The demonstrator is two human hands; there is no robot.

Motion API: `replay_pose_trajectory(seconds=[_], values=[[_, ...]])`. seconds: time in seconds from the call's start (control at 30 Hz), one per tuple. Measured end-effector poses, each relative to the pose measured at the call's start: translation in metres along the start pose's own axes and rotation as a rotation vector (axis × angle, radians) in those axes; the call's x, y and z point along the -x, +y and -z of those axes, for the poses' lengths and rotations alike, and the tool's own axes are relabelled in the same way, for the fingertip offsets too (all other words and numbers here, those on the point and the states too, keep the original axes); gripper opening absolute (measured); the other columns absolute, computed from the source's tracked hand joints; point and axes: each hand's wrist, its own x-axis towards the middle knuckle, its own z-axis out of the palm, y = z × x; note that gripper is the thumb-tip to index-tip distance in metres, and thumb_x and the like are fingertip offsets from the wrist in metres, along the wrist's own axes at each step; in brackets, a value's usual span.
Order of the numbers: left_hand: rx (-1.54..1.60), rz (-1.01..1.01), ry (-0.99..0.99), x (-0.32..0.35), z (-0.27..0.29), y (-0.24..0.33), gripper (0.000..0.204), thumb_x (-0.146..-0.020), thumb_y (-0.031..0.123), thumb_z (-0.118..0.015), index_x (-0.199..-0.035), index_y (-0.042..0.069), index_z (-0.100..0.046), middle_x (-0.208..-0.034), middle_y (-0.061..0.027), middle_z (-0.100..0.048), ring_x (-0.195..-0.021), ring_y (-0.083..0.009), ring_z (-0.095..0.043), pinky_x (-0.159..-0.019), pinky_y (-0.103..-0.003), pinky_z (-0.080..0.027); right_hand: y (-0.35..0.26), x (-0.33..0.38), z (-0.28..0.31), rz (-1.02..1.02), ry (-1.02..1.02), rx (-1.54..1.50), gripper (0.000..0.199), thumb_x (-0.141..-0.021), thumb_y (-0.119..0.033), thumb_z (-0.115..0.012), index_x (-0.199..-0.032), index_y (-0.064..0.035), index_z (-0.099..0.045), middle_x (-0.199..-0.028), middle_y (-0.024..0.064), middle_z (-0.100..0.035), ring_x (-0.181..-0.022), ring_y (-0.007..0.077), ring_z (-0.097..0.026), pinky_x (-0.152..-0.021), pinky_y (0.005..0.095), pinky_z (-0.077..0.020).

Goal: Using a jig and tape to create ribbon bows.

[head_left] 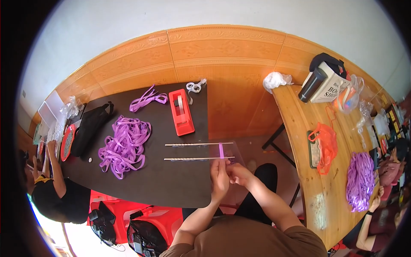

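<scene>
Two thin, pale rods with twisted-looking lengths lie parallel across the right edge of the dark table, a far rod (188, 144) and a near rod (188, 159). A strip of purple ribbon (221, 150) spans them near their right ends. My left hand (219, 177) is closed at the near rod, its fingertips pinching the ribbon there. Close beside it, my right hand (239, 174) has its fingers curled together; what they hold is too small to make out. A red tape dispenser (181, 113) stands beyond the rods.
On the dark table (171, 184) lie a heap of purple ribbon (124, 143), a smaller bundle (148, 99), tape rolls (194, 87) and a black bag (90, 128). The wooden table (295, 124) at right bears a red plastic bag (326, 147) and purple ribbon (360, 182). Other people sit at both sides.
</scene>
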Motion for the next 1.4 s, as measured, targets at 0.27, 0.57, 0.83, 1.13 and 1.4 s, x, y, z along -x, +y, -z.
replay_pose_trajectory(seconds=[0.27,0.57,0.83,1.13,1.4], values=[[-0.053,0.107,-0.025,0.060,0.016,0.011,0.022,-0.097,0.017,-0.045,-0.094,0.000,-0.060,-0.079,-0.0028,-0.059,-0.076,-0.0085,-0.051,-0.075,-0.022,-0.038,-0.009,0.067,-0.041,1.579,0.743,1.302,0.031,-0.066,0.006,-0.068,-0.094,-0.0047,-0.064,-0.081,0.0092,-0.056,-0.068,0.0242,-0.057,-0.057,0.0313,-0.0430],[-0.118,0.106,-0.073,0.095,0.029,0.016,0.021,-0.097,0.015,-0.044,-0.090,0.001,-0.058,-0.078,-0.0019,-0.059,-0.073,-0.0072,-0.051,-0.070,-0.020,-0.040,-0.016,0.074,-0.056,1.913,0.347,1.808,0.030,-0.061,-0.016,-0.065,-0.089,-0.0034,-0.068,-0.088,0.0039,-0.052,-0.067,0.0148,-0.051,-0.055,0.0271,-0.0377],[0.022,0.277,-0.139,0.112,0.038,0.036,0.018,-0.095,0.015,-0.049,-0.090,0.002,-0.060,-0.076,-0.0040,-0.062,-0.068,-0.0080,-0.055,-0.065,-0.022,-0.047,-0.021,0.084,-0.074,2.003,0.337,1.788,0.023,-0.064,-0.011,-0.068,-0.086,-0.0029,-0.067,-0.082,0.0024,-0.053,-0.067,0.0139,-0.052,-0.052,0.0266,-0.0361],[-0.039,0.329,-0.222,0.093,0.053,0.012,0.019,-0.093,0.012,-0.053,-0.107,0.001,-0.059,-0.081,-0.0040,-0.062,-0.072,-0.0085,-0.056,-0.069,-0.022,-0.047,-0.081,0.096,-0.114,1.736,0.311,1.300,0.020,-0.064,-0.001,-0.070,-0.083,-0.0041,-0.065,-0.075,0.0039,-0.054,-0.060,0.0179,-0.051,-0.051,0.0301,-0.0369],[-0.054,0.167,-0.139,0.047,0.024,-0.005,0.024,-0.092,0.013,-0.053,-0.114,0.002,-0.055,-0.092,-0.0047,-0.062,-0.079,-0.0076,-0.054,-0.071,-0.021,-0.044,-0.138,0.049,-0.106,1.168,0.031,0.744,0.005,-0.077,0.006,-0.067,-0.076,0.0040,-0.062,-0.073,0.0032,-0.053,-0.066,0.0082,-0.052,-0.058,0.0223,-0.0423]])
